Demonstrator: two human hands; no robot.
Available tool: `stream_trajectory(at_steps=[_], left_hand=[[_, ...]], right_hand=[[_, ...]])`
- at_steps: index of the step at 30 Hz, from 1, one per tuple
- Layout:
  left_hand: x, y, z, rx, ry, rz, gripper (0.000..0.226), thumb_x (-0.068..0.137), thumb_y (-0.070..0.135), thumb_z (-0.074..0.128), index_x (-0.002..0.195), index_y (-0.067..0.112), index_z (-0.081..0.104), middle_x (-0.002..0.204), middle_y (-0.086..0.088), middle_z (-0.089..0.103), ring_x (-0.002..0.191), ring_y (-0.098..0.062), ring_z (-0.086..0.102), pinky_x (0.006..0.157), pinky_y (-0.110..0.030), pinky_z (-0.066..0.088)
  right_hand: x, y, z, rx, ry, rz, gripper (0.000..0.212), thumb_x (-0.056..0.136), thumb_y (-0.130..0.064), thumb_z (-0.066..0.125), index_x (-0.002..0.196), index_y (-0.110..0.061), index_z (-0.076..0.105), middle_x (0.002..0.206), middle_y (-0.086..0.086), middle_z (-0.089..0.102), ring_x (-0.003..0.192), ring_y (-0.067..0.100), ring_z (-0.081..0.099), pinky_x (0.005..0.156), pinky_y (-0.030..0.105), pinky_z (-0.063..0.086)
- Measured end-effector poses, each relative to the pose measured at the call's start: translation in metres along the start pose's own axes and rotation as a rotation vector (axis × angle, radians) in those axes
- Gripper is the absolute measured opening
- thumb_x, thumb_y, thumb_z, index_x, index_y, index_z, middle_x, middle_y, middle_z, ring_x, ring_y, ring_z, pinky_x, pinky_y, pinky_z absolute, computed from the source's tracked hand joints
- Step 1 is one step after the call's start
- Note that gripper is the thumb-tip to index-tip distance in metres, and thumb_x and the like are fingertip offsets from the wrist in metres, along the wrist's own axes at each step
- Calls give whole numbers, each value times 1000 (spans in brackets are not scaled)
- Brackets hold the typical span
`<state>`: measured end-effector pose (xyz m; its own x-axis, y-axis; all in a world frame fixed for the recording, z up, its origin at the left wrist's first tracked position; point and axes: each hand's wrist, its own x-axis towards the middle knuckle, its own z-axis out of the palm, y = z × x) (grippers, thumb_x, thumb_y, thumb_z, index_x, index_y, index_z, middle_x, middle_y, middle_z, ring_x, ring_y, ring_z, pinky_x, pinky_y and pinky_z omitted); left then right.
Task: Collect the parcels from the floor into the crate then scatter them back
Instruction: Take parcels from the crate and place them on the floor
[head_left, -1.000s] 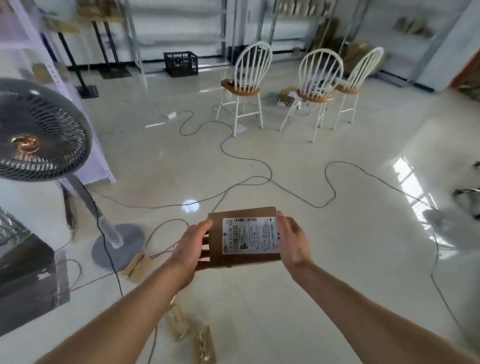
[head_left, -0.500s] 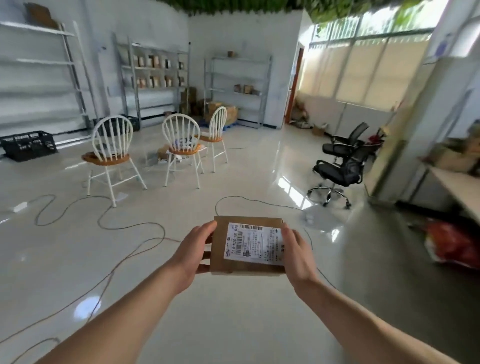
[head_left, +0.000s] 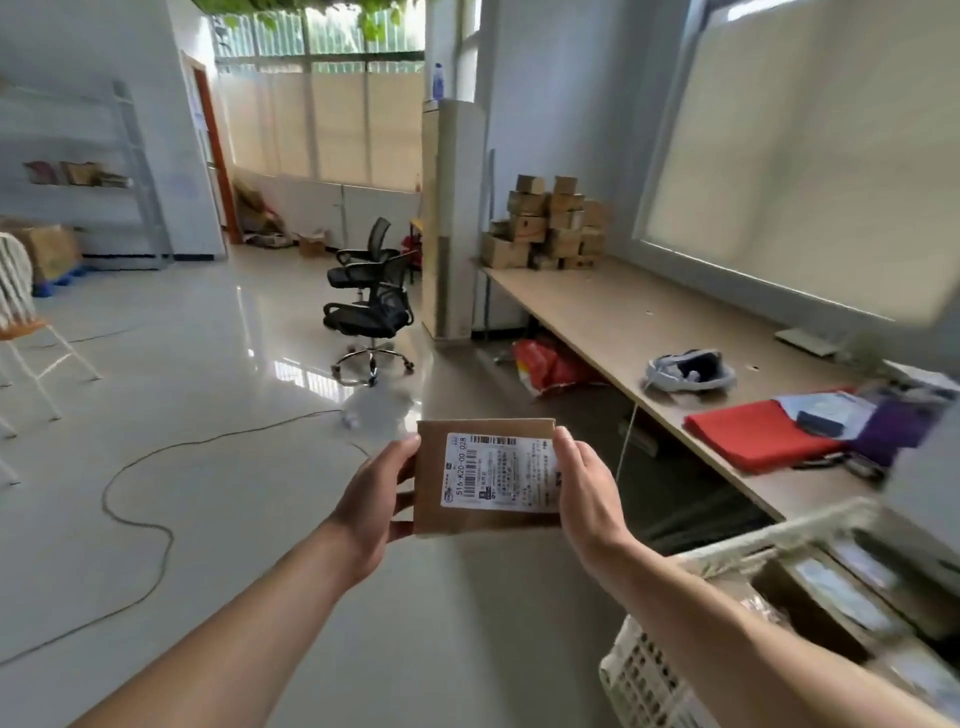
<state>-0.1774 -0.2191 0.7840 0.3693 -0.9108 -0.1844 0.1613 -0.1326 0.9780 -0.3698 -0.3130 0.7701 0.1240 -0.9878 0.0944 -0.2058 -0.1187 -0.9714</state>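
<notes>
Parcel (head_left: 485, 478) is in the air over the floor (head_left: 208, 389), held flat with the label face up. It is not over the crate (head_left: 644, 670).
- Left hand (head_left: 371, 501) grips the parcel's left edge, thumb on top near the far corner, fingers curled under.
- Right hand (head_left: 587, 493) grips the parcel's right edge, thumb lying on top at the label's margin.
- The parcel is slightly wider than deep, and the longer side runs hand to hand. The label's code line runs along the left side, reading away from the person.
- The crate sits below and right of the parcel. It has a white lattice wall and a blurred rim, with other labelled cartons inside.
- The tabletop (head_left: 613, 312) edge runs from right of the parcel away into the room. On it, right of the parcel, lies a red cloth (head_left: 753, 434).
- A stack of cartons (head_left: 550, 223) stands at the tabletop's far end, beyond the parcel.
- Left of the parcel is open glossy floor, with one cable (head_left: 135, 519) looping across it.
- Two office chairs (head_left: 371, 306) stand well beyond the parcel.
- A red bag (head_left: 550, 366) lies under the tabletop, beyond the parcel.
</notes>
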Motion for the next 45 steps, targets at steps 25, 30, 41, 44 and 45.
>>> stream_trajectory(at_steps=[25, 30, 41, 44, 45], left_hand=[[-59, -109, 526, 235, -821, -176, 39, 104, 40, 42, 104, 10, 66, 76, -4, 73, 67, -17, 69, 58, -30, 52], [-89, -127, 597, 297, -945, -201, 41, 101, 44, 48, 120, 12, 65, 104, -9, 75, 100, -30, 69, 82, -44, 55], [-129, -160, 691, 344, -1222, -319, 36, 104, 43, 45, 112, 17, 68, 92, -2, 78, 98, -24, 70, 90, -44, 56], [-128, -168, 709, 363, -1265, -349, 37, 103, 44, 46, 118, 17, 65, 100, -4, 78, 101, -23, 71, 90, -43, 55], [-127, -172, 715, 364, -1270, -358, 37, 102, 45, 47, 119, 17, 65, 102, -4, 77, 102, -24, 71, 91, -43, 55]], right_hand=[[-112, 156, -485, 79, 725, 291, 75, 81, -82, 40, 113, -20, 67, 106, 2, 74, 101, 21, 73, 92, 49, 61], [-150, 174, -546, 102, 888, 326, 42, 106, -52, 45, 109, -17, 68, 104, 4, 76, 98, 20, 75, 88, 44, 62], [-199, 193, -608, -9, 1142, 438, 50, 104, -61, 42, 104, -23, 75, 98, -1, 78, 96, 19, 75, 94, 51, 59], [-201, 198, -616, -38, 1170, 458, 56, 98, -70, 43, 106, -25, 74, 100, -1, 77, 99, 21, 73, 95, 52, 58], [-201, 203, -618, -49, 1179, 465, 67, 89, -81, 42, 109, -25, 73, 103, -1, 76, 101, 22, 72, 95, 52, 58]])
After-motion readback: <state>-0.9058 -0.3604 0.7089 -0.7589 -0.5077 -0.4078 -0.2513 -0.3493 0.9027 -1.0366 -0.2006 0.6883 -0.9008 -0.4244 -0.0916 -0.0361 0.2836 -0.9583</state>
